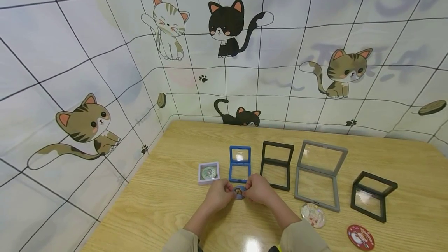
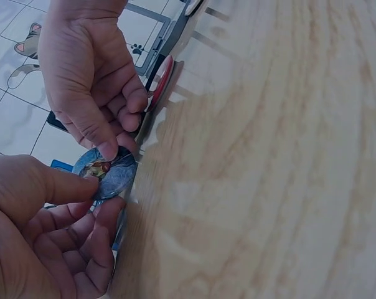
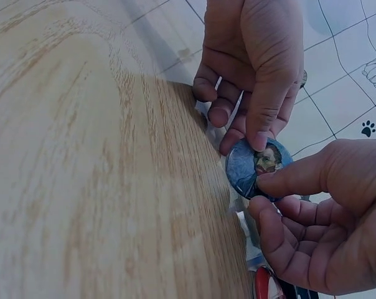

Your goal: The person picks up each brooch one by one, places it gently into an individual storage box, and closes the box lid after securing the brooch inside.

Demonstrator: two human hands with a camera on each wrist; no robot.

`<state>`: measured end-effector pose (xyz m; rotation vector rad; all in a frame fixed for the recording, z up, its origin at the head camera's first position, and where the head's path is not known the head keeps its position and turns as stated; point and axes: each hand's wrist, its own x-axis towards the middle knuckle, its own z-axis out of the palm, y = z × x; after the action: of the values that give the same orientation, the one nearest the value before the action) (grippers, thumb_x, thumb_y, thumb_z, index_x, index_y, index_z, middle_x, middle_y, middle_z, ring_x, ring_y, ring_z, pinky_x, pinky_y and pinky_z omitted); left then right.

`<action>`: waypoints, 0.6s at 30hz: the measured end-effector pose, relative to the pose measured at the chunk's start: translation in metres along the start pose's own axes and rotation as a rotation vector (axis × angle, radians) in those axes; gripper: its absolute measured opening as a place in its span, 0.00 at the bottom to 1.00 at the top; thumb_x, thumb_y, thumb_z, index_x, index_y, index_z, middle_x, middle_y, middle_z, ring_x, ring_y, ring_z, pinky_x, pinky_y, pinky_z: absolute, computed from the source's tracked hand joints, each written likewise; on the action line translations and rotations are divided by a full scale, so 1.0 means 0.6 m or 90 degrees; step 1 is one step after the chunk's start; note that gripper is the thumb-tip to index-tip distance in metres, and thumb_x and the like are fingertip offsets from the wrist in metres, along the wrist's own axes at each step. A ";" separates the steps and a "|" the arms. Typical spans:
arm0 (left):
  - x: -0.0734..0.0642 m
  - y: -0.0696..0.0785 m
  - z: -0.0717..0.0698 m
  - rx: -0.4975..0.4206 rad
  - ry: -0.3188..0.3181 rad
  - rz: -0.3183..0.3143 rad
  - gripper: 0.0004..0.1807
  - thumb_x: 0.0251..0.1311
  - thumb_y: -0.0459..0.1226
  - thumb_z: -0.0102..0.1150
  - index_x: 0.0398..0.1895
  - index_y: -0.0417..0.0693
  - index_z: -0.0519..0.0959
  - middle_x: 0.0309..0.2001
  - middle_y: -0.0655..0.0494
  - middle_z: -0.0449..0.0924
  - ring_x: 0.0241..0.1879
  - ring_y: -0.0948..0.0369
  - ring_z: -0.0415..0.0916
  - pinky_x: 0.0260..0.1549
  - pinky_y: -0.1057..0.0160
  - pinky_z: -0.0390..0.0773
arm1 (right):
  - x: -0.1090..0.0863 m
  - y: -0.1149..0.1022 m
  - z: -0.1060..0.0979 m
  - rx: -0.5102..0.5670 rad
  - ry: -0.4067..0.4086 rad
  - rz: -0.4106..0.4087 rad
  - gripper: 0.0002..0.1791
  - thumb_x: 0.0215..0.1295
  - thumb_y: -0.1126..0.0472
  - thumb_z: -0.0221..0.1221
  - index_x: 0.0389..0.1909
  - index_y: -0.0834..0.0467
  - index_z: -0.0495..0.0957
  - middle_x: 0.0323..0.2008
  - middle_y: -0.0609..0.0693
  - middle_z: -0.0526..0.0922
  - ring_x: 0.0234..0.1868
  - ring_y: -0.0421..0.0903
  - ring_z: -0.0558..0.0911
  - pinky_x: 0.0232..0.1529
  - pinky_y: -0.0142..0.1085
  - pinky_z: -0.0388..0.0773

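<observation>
Both hands pinch a round blue badge [image 1: 239, 192] with a painted portrait on its face, one hand at each side. My left hand [image 1: 218, 195] has its thumb on the face of the badge and fingers curled behind it. From the other side, my right hand [image 1: 259, 189] holds it the same way, as the right wrist view shows with the badge [image 3: 253, 167] between both thumbs. Just beyond the hands stands a small blue display frame [image 1: 240, 162], its two halves hinged apart. Left of it sits a pale lilac frame [image 1: 200, 174] containing a green round badge [image 1: 209, 172].
Right of the blue frame stand a black frame [image 1: 263, 161], a large grey frame [image 1: 297, 182] and a smaller black frame [image 1: 353, 195], all unfolded. A cream badge [image 1: 313, 215] and a red badge [image 1: 361, 237] lie on the wooden table [image 1: 157, 205]. Cat-printed cloth [image 1: 280, 81] hangs behind.
</observation>
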<state>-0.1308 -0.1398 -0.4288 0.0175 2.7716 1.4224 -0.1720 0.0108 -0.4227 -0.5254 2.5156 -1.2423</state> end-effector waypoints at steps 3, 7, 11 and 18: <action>0.005 0.001 0.000 -0.014 0.009 -0.008 0.04 0.47 0.26 0.58 0.22 0.38 0.73 0.18 0.58 0.68 0.19 0.65 0.64 0.17 0.70 0.65 | 0.001 0.000 -0.002 0.026 0.007 0.007 0.11 0.46 0.74 0.62 0.16 0.63 0.69 0.13 0.48 0.71 0.14 0.40 0.70 0.17 0.31 0.67; 0.014 0.003 -0.001 -0.042 0.037 -0.019 0.03 0.49 0.27 0.58 0.23 0.37 0.73 0.17 0.57 0.68 0.18 0.64 0.64 0.16 0.69 0.65 | 0.005 -0.004 -0.004 0.045 0.030 0.024 0.09 0.48 0.72 0.62 0.18 0.64 0.70 0.15 0.49 0.71 0.15 0.41 0.71 0.18 0.32 0.68; 0.025 0.006 0.000 -0.067 0.070 -0.034 0.04 0.51 0.28 0.58 0.24 0.36 0.73 0.18 0.56 0.69 0.17 0.64 0.66 0.16 0.69 0.67 | 0.011 -0.007 -0.006 0.079 0.056 0.042 0.07 0.51 0.71 0.61 0.23 0.65 0.71 0.18 0.51 0.74 0.18 0.43 0.76 0.19 0.33 0.72; 0.041 0.011 0.001 -0.079 0.090 -0.060 0.05 0.52 0.29 0.58 0.24 0.36 0.73 0.19 0.54 0.71 0.18 0.64 0.67 0.17 0.68 0.70 | 0.020 -0.008 -0.009 0.118 0.079 0.048 0.05 0.54 0.72 0.59 0.24 0.67 0.71 0.17 0.53 0.76 0.18 0.45 0.77 0.19 0.33 0.73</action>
<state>-0.1555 -0.1346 -0.4242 -0.2220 2.7428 1.6263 -0.1837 0.0066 -0.4168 -0.3160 2.4590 -1.5008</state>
